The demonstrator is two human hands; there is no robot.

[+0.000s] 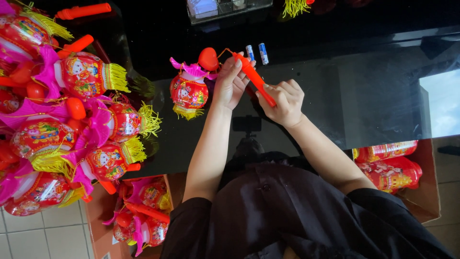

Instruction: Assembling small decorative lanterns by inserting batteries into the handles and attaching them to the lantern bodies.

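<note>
Two hands grip one orange stick (255,79) above the black table (364,96). The left hand (230,84) pinches the stick's upper end with its fingertips; the right hand (283,101) is closed around the lower end. A red lantern (189,92) hangs from the upper end by a string, just beside the left hand. Two batteries (257,52) lie near the stick's tip. More lanterns (72,120) are piled at the left.

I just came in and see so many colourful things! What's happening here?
A person holds an orange stick handle with both hands: the left hand near its top, the right hand at its lower end. A red toy lantern hangs from it over the black table. Two small batteries lie nearby, and more lanterns are piled on the left.
</note>
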